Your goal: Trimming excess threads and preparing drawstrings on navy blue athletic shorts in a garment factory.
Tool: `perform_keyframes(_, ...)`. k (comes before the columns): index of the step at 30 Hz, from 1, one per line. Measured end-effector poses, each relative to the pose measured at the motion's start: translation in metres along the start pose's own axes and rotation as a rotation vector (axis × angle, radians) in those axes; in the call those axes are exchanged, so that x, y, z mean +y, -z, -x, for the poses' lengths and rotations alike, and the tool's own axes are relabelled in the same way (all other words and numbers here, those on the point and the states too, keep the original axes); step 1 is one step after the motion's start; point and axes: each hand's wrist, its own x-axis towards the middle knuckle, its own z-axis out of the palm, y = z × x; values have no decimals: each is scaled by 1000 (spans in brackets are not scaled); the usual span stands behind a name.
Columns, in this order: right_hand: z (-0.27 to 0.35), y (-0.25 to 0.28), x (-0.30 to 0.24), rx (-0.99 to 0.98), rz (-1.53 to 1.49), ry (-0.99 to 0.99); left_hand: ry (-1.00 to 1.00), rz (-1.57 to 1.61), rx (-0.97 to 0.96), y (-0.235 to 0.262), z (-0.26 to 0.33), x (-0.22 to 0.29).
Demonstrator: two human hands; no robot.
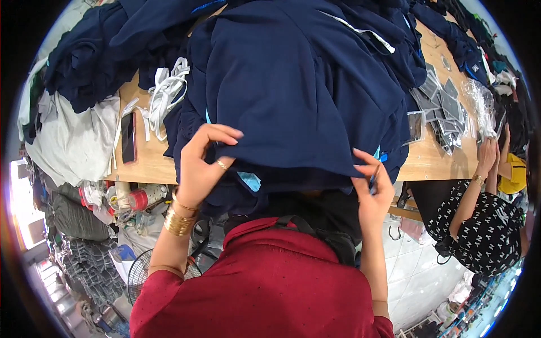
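A navy blue garment [270, 101] of smooth cloth lies spread in front of me over the table's near edge. My left hand [203, 160], with a ring and gold bangles, is closed on the left end of its lower edge, fingers above the cloth. At the right end of that edge, my right hand [375, 188] pinches the cloth between bent fingers. A small dark blue object [373, 183] shows against the right fingers; its kind is hard to make out. Light blue cloth [249, 181] peeks out under the raised edge near my left hand.
Dark clothing [84, 56] is heaped at the far left, near white straps [167, 93] and a phone [129, 138]. Grey packets [442, 107] lie on the wooden table [445, 166] at right. A co-worker in a black patterned top [482, 231] is close by. A fan [141, 276] stands lower left.
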Motion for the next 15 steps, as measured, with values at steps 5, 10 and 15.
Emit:
perform_keyframes(5, -24, 13, -9, 45, -884, -999, 748, 880, -129, 6, -17, -22)
perform_keyframes(10, -30, 6, -11, 67, -818, -939, 725, 893, -1, -5, -30, -20)
perform_keyframes(15, -38, 6, -22, 104, -713, -902, 585, 711, 56, -5, -36, -16)
